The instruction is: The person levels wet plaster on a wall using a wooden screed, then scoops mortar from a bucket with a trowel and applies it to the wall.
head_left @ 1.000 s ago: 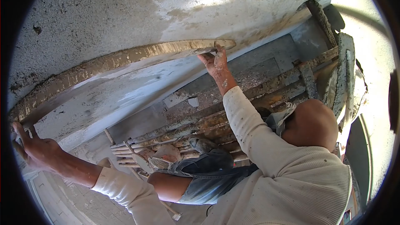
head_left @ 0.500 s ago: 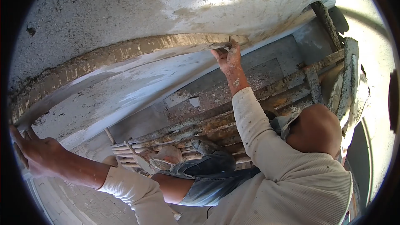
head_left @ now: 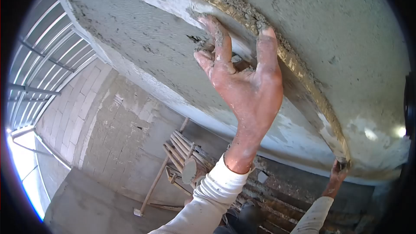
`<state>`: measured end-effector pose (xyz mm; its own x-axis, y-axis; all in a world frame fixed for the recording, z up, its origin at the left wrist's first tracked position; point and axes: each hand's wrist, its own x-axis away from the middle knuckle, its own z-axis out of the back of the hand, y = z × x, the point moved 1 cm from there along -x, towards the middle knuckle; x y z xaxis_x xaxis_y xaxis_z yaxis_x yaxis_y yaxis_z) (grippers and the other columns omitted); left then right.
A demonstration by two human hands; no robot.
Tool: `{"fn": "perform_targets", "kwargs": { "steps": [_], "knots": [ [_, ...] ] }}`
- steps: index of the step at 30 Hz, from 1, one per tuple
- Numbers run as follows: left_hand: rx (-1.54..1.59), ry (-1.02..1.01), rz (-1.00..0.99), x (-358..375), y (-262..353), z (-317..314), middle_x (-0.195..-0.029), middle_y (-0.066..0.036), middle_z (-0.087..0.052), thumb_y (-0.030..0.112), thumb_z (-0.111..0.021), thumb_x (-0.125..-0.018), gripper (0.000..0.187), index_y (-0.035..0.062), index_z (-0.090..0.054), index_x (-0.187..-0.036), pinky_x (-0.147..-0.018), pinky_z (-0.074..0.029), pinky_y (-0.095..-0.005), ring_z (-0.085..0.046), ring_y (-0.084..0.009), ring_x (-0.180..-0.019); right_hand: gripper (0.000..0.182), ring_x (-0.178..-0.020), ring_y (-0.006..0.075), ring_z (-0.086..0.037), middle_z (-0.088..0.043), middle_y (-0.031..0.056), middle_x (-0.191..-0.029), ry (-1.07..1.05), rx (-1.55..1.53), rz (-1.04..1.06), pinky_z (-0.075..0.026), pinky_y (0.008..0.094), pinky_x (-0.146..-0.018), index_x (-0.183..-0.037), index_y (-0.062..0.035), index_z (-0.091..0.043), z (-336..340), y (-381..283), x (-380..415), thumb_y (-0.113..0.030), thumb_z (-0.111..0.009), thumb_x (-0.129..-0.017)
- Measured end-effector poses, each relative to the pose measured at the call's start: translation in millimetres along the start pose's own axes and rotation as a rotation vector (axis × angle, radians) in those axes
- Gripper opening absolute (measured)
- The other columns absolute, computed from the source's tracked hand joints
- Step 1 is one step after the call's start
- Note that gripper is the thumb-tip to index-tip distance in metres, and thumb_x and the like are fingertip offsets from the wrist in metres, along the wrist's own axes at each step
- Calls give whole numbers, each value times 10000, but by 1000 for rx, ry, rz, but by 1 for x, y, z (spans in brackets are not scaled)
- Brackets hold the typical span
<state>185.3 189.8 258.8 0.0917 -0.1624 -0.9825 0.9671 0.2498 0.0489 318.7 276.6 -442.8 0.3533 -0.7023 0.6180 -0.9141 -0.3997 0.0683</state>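
Note:
A long, thin curved strip (head_left: 300,71) runs from the top of the view down to the right, its edge brown and smeared with mortar. My left hand (head_left: 251,84) straddles it, thumb on the outer edge and muddy fingers bent round the other side. Much farther along, near the strip's lower end, my right hand (head_left: 339,171) looks small and grips it; most of its fingers are hidden. Rough mortar (head_left: 245,11) clings along the strip beside a grey plastered surface (head_left: 342,43). Both forearms wear white, speckled sleeves.
Below are muddy scaffold planks (head_left: 277,206) and several wooden poles (head_left: 180,149), with a round grey-topped container (head_left: 189,171) beside them. A block wall (head_left: 60,108) and ribbed metal sheeting (head_left: 41,67) stand at left. A broad plastered panel (head_left: 138,30) spans the upper left.
The view has swung left, so my left hand shows large near the middle and my right hand sits lower right. The torso has left the picture. Both hands stay at the strip.

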Motion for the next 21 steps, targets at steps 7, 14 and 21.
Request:
{"fn": "perform_targets", "kwargs": {
  "steps": [7,14,21],
  "knots": [
    [303,-14,352,-93,-66,45,-996,-147,-766,157,-804,-970,476,-138,-677,-1322,-785,-532,-328,-691,-161,-859,511,-1170,266,-688,-667,83,-1333,37,153,53,-605,406,-973,-1415,-82,-605,-112,69,117,-431,-665,-1047],
    [-46,-137,56,-41,-18,30,-1393,-317,-678,323,-756,-999,813,-200,-437,-1533,-1323,-86,-546,-474,-379,-1495,516,-1211,263,-680,-654,80,-1376,98,95,32,-600,441,-995,-1407,-89,-617,-35,26,29,-426,-696,-1024],
    [35,-34,180,-97,-47,41,-1178,-258,-741,254,-755,-993,608,-181,-611,-1393,-960,-517,-437,-629,-292,-1228,580,-1305,317,-631,-609,141,-1436,-85,99,100,-585,492,-1100,-1455,-58,-561,-56,58,56,-417,-706,-1022]
  ]
}}
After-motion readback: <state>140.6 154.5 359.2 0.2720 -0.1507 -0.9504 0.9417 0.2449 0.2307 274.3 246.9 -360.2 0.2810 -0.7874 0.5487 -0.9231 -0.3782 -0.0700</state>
